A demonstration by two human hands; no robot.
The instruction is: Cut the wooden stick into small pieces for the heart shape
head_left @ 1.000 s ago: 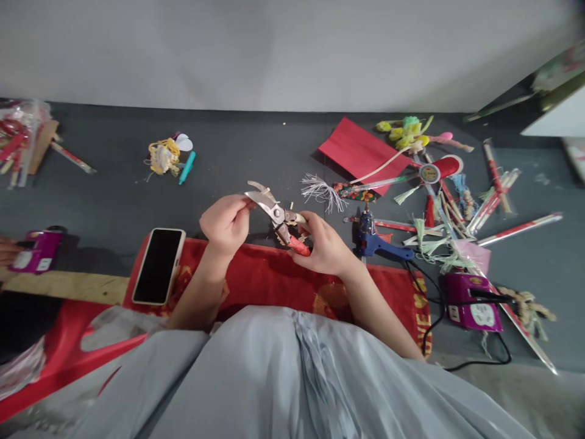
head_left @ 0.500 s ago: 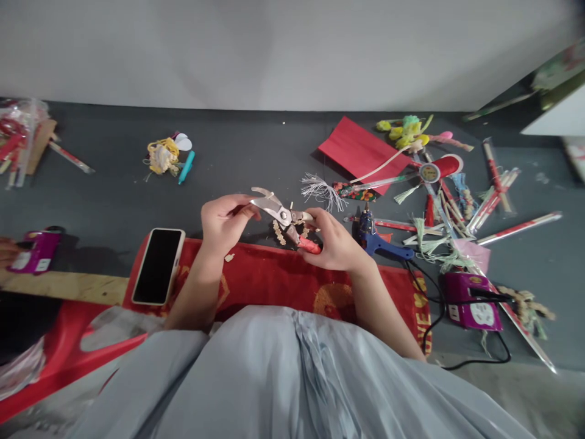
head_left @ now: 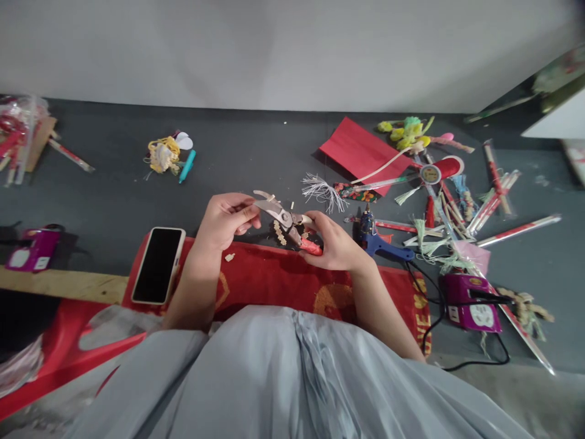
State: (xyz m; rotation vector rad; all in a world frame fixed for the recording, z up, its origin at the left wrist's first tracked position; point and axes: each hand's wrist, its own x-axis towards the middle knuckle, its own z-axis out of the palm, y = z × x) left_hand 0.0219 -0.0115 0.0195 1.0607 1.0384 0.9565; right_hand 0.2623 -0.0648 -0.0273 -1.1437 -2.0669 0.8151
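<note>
Lowered shears (head_left: 284,217), handles hidden in right hand (head_left: 336,247)

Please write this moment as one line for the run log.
right hand: grips red-handled shears | left hand: pinches something small at the blades, unclear | bits on red mat | phone left of hands

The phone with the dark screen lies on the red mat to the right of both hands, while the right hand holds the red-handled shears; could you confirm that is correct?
Not quite: the head view shows the phone on the red mat to the left of both hands, beside the left hand's forearm. The rest holds: the right hand grips the red-handled shears.
</note>
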